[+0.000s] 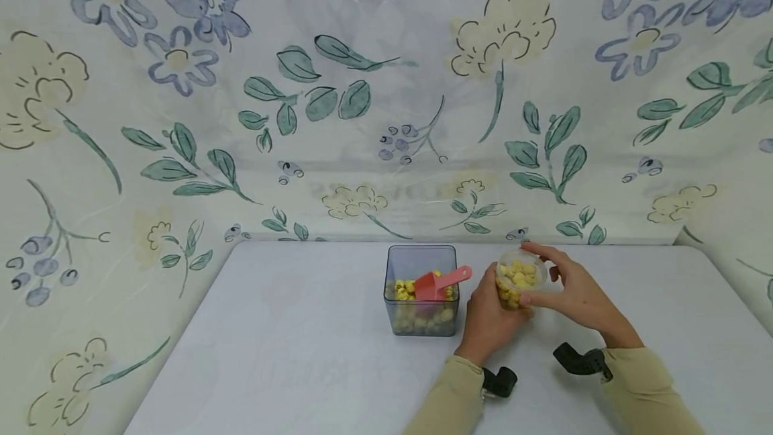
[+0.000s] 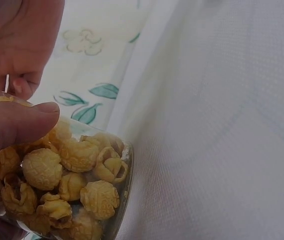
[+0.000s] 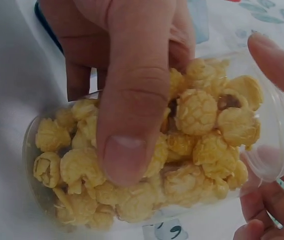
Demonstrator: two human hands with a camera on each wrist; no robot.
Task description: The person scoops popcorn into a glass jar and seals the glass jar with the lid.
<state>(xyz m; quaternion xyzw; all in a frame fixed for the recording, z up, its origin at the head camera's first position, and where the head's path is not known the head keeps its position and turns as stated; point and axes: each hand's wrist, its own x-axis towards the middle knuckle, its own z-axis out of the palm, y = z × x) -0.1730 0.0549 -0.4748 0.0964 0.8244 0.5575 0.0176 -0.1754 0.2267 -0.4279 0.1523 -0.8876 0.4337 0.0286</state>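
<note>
A clear jar [image 1: 521, 279] filled with yellow popcorn stands slightly tilted between both hands, above the table. My left hand [image 1: 490, 321] grips its body; the left thumb [image 3: 132, 110] presses across the side in the right wrist view. At the jar's mouth, my right hand [image 1: 576, 295] holds the translucent rim [image 3: 281, 135] between thumb and fingers. Whether a clear lid sits on that rim, I cannot tell. Popcorn [image 2: 64, 175] shows through the jar wall in the left wrist view.
Left of the hands stands a bluish clear square container [image 1: 401, 262] partly filled with popcorn. A pink scoop [image 1: 431, 285] rests in it, handle pointing right. The white table [image 1: 290, 341] ends at a flower-patterned backdrop [image 1: 417, 200].
</note>
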